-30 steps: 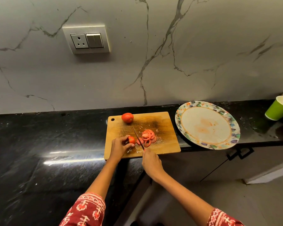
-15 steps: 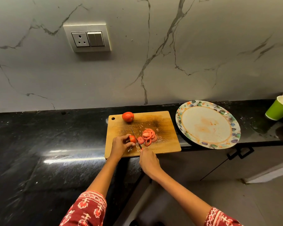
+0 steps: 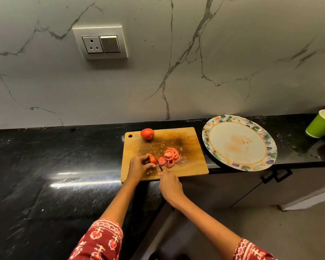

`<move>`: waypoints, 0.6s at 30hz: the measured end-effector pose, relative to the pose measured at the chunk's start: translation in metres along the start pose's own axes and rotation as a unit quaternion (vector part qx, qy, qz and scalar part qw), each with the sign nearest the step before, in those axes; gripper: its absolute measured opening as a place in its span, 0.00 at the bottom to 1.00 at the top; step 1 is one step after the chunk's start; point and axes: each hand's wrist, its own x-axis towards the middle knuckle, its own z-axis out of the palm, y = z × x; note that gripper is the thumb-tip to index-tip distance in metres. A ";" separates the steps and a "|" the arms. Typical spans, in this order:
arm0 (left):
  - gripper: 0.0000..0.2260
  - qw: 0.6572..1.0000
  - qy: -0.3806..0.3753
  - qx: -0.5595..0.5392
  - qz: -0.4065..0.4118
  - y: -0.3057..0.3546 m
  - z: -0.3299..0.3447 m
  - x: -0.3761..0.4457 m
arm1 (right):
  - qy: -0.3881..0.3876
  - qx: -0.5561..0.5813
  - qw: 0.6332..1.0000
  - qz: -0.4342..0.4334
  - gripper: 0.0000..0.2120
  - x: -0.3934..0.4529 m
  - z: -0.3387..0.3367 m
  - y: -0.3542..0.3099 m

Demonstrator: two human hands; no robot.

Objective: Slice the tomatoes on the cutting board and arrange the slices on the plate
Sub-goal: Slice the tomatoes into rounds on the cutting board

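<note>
Since a second ago the knife (image 3: 156, 158) has worked further into the tomato piece (image 3: 152, 159), and the right hand (image 3: 170, 184) has drawn slightly nearer the board's front edge. That hand's fingers curl round the handle; the left hand (image 3: 139, 166) pinches the short red stub against the board (image 3: 188, 147), blade just beside its fingertips. Cut slices (image 3: 170, 156) lie in an overlapping fan right of the blade, with juice and seeds around them. A whole tomato (image 3: 147, 134) sits near the far left corner, well apart. The board's front edge overhangs the counter (image 3: 45, 166). The plate (image 3: 206, 132), stained, lies just right of the board, jutting past the counter's edge, with bare board between it and the slices.
</note>
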 end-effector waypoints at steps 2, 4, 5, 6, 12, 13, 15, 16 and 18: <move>0.23 1.000 -0.003 0.000 0.000 0.000 0.000 0.000 | 0.007 0.004 1.000 -0.002 0.13 0.000 0.000 0.001; 0.23 1.000 -0.003 -0.004 -0.001 0.001 -0.001 0.000 | 0.016 0.004 1.000 -0.003 0.13 0.000 -0.001 0.001; 0.23 1.000 -0.002 -0.004 -0.002 0.001 -0.001 -0.001 | 0.017 0.003 1.000 -0.003 0.13 0.000 -0.001 0.001; 0.22 1.000 -0.002 -0.005 -0.001 0.001 -0.001 -0.001 | 0.016 0.001 1.000 -0.003 0.13 0.000 -0.001 0.002; 0.22 1.000 -0.005 -0.010 -0.002 0.002 -0.001 -0.001 | 0.005 0.004 1.000 0.001 0.13 0.001 0.000 0.001; 0.22 1.000 -0.005 -0.008 -0.003 0.002 -0.002 -0.001 | 0.004 0.006 1.000 0.001 0.13 0.001 0.000 0.001; 0.22 1.000 -0.007 -0.007 -0.005 0.002 -0.001 0.000 | 0.003 0.008 1.000 -0.001 0.13 0.001 0.000 0.001; 0.21 1.000 -0.008 -0.008 -0.004 0.002 -0.001 0.000 | 0.004 0.008 1.000 -0.002 0.13 0.001 -0.001 0.001; 0.21 1.000 -0.009 -0.007 0.000 0.003 -0.001 -0.001 | 0.004 0.007 1.000 -0.004 0.12 0.001 -0.001 0.001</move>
